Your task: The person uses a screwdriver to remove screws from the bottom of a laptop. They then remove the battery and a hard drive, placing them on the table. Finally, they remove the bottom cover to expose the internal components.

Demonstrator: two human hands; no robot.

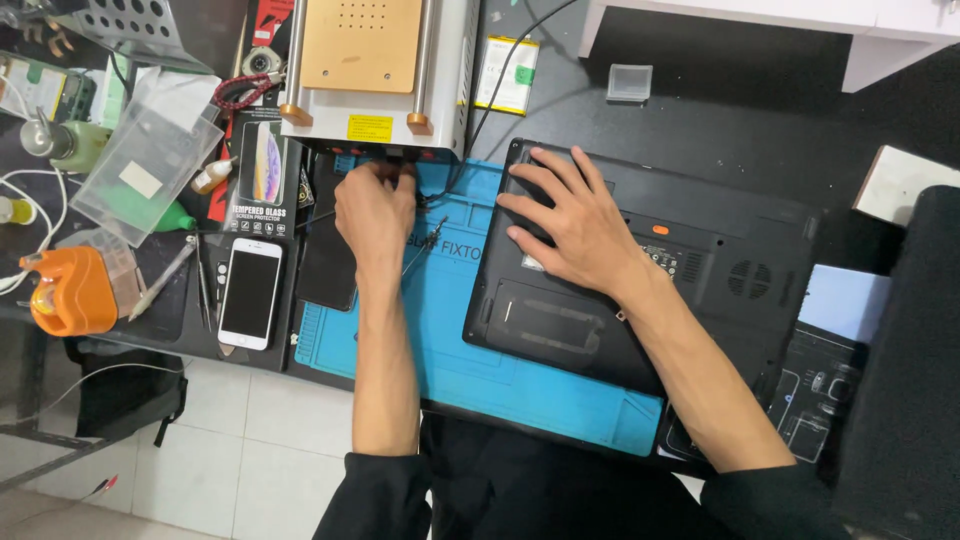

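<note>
Sleeves: black cloth sleeves (385, 495), pushed up past the forearms, sit lowest in the view and closest to the camera.
Left hand: the left hand (372, 212) is curled nearly closed at the top edge of the mat, fingertips pinched around something small and dark under the front lip of the machine; what exactly it grips is hidden by the knuckles.
Right hand: the right hand (572, 225) lies flat and spread wide, holding nothing, palm pressed on the laptop.
Laptop: the black laptop (700, 270) rests bottom side up, partly on the mat's right half and partly on the dark table beyond it, tilted slightly against the mat's edge.
Doing it well: as I judge it, the flat palm should keep steady downward weight so the shell does not slide on the mat, while the pinching fingers work with small, controlled pulls rather than tugs.
Mat: the blue work mat (450, 330) looks rubbery and matte, with moulded compartments along its left edge.
Laptop surface: hard matte plastic, with a round vent grille, a recessed rectangular bay and a small orange dot.
Machine: a boxy white machine (375, 70) with a flat tan perforated plate and metal side rails.
Phone: a white smartphone (250, 293), glossy dark screen up, left of the mat.
Tweezers: thin metal tweezers (162, 278) beside an orange plastic bottle (68, 292).
</note>
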